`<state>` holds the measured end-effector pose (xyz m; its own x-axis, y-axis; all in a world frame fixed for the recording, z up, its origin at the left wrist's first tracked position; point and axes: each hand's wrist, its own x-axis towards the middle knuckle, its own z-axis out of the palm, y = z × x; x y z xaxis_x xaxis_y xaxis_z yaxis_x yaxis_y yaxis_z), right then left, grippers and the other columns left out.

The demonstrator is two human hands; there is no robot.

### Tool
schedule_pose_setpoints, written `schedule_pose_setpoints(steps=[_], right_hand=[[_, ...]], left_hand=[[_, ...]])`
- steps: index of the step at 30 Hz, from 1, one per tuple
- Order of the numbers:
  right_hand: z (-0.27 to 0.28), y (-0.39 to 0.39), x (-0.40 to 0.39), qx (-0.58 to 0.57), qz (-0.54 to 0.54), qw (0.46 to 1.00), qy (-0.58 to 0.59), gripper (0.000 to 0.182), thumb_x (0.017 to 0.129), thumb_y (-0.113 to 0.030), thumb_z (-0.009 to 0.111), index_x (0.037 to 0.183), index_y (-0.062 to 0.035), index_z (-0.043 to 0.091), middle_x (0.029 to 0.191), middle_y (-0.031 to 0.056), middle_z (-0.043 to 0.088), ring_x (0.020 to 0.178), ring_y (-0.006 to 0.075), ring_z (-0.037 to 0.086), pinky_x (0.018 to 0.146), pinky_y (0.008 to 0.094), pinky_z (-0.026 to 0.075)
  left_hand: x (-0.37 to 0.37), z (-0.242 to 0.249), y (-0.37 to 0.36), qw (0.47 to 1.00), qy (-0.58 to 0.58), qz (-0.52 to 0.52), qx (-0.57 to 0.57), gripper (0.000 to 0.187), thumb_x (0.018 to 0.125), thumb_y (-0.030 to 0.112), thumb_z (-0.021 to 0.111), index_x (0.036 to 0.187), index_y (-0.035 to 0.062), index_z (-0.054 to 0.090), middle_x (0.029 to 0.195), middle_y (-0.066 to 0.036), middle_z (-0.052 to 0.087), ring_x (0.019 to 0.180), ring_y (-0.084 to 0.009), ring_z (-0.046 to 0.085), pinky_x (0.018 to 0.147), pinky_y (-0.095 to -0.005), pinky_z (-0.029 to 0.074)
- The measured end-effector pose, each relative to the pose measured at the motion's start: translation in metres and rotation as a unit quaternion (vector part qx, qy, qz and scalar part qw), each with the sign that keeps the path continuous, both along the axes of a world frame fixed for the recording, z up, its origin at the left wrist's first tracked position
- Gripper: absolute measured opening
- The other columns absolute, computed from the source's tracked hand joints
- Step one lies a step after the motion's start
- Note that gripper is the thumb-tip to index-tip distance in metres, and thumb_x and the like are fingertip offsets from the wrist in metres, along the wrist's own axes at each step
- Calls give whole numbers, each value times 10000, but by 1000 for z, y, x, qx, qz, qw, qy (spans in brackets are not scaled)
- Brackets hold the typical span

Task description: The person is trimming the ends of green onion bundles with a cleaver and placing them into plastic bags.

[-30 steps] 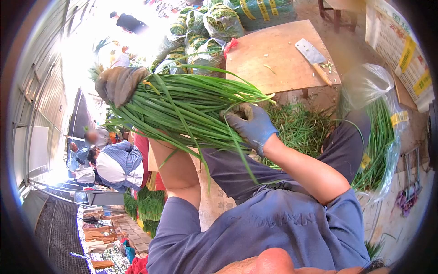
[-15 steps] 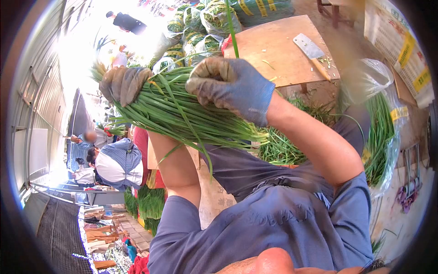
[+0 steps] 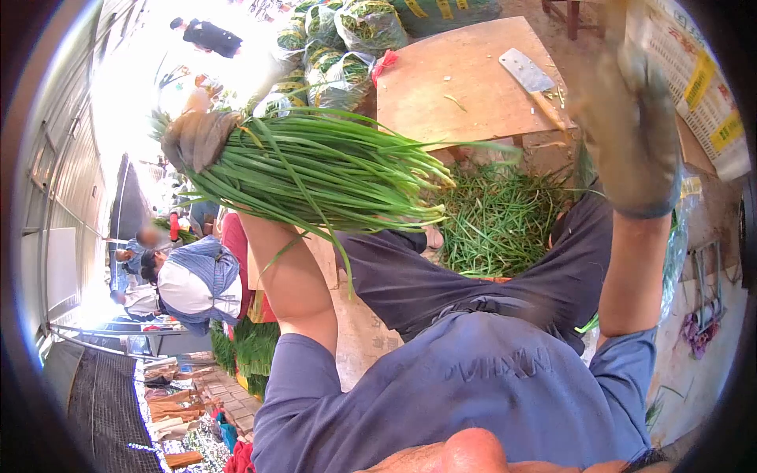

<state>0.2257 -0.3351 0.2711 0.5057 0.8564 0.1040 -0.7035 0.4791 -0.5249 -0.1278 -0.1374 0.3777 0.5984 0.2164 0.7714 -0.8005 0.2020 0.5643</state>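
Note:
In the head view, my gloved left hand (image 3: 201,140) is closed around one end of a thick bunch of green garlic chives (image 3: 315,173). The bunch lies sideways in the air, its pale cut ends pointing right, with a few long blades hanging below. My gloved right hand (image 3: 627,130) is raised at the right, apart from the bunch. It is blurred by motion, but the fingers look stretched out, and I see nothing in them. Below, between my legs, lies a heap of loose green blades (image 3: 505,225).
A low wooden table (image 3: 449,75) stands ahead, with a cleaver (image 3: 532,83) and scraps on it. Filled plastic bags (image 3: 371,27) are stacked behind. Other people (image 3: 201,276) are at the left. More green bunches (image 3: 256,347) stand lower left. A printed sack (image 3: 702,87) is at the right.
My right hand has moved from beside the bunch away to the right, its fingers uncurling. The long blade above it no longer shows. My left hand still holds the bunch, shifted slightly left.

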Motion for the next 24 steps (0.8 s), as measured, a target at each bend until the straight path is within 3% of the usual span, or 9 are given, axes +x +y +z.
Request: schedule_pose_setpoints(steps=[2,3,4,5,7,10,13,20,24], right_hand=[[-63,-1,20,-15,186,979,-84,342,1002,-348,543,1161,-60,637,881,54,680,735,95,616,591,228,473],[-97,-1,28,-27,319,928,-191,350,986,-382,574,1133,-75,653,887,67,695,733,100,626,595,251,484],[-104,6,1,-110,380,823,-408,323,964,-397,605,1035,-91,683,885,89,712,693,146,645,580,305,497],[-175,-9,-31,-93,114,685,-713,286,968,-333,605,1037,-76,709,838,105,690,731,217,656,671,357,528],[-142,-18,-65,-152,151,667,-714,268,917,-298,668,1050,-68,699,889,132,694,744,286,653,690,378,511],[-94,-20,-87,-17,-18,741,-671,268,893,-337,666,1054,-124,688,916,99,697,818,305,649,778,426,485],[-61,-12,-105,60,-160,750,-639,255,851,-299,697,1047,-137,679,1012,75,672,931,292,623,833,435,452],[-96,-10,-124,181,-95,698,-686,208,851,-276,688,996,-131,655,1156,60,638,1040,257,575,844,396,429],[-132,-36,-97,107,-63,779,-614,178,900,-221,645,1032,-102,657,1232,94,626,1138,299,569,946,417,427]], left_hand=[[-3,-3,3,1000,-8,9,-20,532,1021,225,399,492,267,439,435,113,437,443,-14,491,551,-173,407],[-9,-2,1,999,-5,38,-38,533,1021,230,401,491,266,439,445,113,445,460,-17,500,560,-179,410],[-15,-1,-1,996,-2,66,-57,534,1022,235,403,490,266,439,455,112,454,476,-20,509,569,-184,412],[-18,0,-2,993,1,92,-74,535,1022,241,405,489,265,439,464,112,463,492,-22,517,578,-190,415],[-13,3,-9,988,11,108,-106,539,1023,240,406,486,265,432,470,109,469,499,-27,522,581,-198,415],[8,6,-21,994,25,68,-81,543,1024,220,405,483,266,418,458,103,459,474,-28,513,578,-197,413],[11,7,-7,1000,27,12,2,540,1022,201,406,486,267,413,442,101,446,456,-20,511,590,-179,425],[-7,4,1,998,12,45,-52,438,1024,204,395,591,239,453,506,95,474,494,-14,512,617,-161,466],[-15,9,1,997,11,28,-74,336,1024,222,397,699,201,476,597,72,498,591,-34,517,695,-185,459]])
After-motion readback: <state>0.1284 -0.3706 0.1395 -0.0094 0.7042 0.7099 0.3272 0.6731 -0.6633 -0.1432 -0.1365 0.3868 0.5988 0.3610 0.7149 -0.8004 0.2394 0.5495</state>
